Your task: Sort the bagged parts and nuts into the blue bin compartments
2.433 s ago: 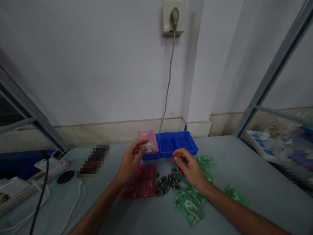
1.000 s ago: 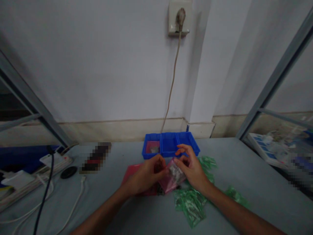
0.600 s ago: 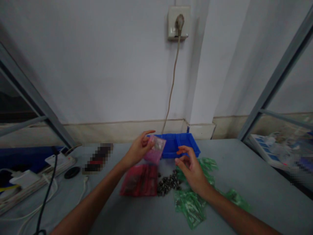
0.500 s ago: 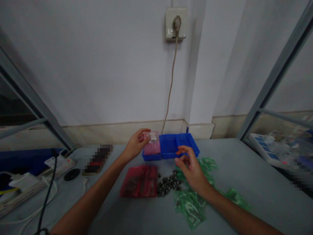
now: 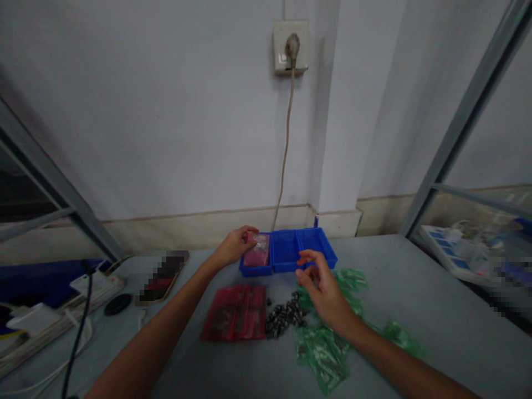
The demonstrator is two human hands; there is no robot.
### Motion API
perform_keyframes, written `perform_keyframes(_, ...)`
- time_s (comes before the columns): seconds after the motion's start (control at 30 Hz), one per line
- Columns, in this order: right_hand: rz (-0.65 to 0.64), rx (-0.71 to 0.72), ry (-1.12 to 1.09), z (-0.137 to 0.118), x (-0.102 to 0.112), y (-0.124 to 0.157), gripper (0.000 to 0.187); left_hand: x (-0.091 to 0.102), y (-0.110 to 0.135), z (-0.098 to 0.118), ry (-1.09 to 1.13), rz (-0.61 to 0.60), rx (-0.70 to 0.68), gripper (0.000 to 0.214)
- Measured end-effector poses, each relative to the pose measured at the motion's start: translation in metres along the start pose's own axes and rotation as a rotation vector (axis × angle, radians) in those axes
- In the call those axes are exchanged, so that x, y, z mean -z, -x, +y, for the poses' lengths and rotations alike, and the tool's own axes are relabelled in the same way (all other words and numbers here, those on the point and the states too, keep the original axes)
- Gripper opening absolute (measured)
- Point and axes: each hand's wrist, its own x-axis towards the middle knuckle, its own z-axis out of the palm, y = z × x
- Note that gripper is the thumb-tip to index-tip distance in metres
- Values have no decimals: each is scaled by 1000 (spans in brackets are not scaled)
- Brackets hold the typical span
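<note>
My left hand (image 5: 235,247) is at the left blue bin, its thumb and fingers closed on the upper edge of a pink plastic bag (image 5: 256,257). Small contents inside the bag look whitish and cannot be made out. The bag lies within that bin's walls. My right hand (image 5: 323,285) hovers over the green plastic bags (image 5: 326,354), fingers curled but thumb and forefinger apart, with nothing visible between them. Left of it lies a pile of small dark metal parts (image 5: 286,315). Beside the pile are flat red plastic bags (image 5: 233,315). Two further blue bins (image 5: 286,250) adjoin the left one.
A phone (image 5: 164,277), a round black disc (image 5: 118,304) and a power strip (image 5: 100,288) with cables lie on the left. Another power strip (image 5: 446,255) sits at the right edge. Behind the table, a cord (image 5: 286,138) runs down the wall from a socket.
My left hand has lowered the pink bag further into the left bin. My right hand has stayed nearly still, and the view has shifted slightly.
</note>
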Motion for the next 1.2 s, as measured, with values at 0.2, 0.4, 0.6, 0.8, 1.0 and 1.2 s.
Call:
perform_keyframes(0.2,0,-13,17,1,0,-1,37,-9,1,-4,-109,-77,-37,34)
perform_keyframes(0.4,1,-19,33,0,0,0,36,-6,3,2,-281,-51,-99,35)
perform_keyframes(0.6,-3,-16,40,-3,0,0,34,-7,17,17,-345,-209,-186,15)
perform_keyframes(0.8,-9,-14,50,-4,1,1,34,7,34,39,-328,-262,-208,19)
perform_keyframes(1.0,-9,-10,53,-3,2,1,33,32,104,51,-237,23,-143,25)
perform_keyframes(1.2,-28,-30,71,-4,1,3,33,29,154,13,-269,-123,-17,30)
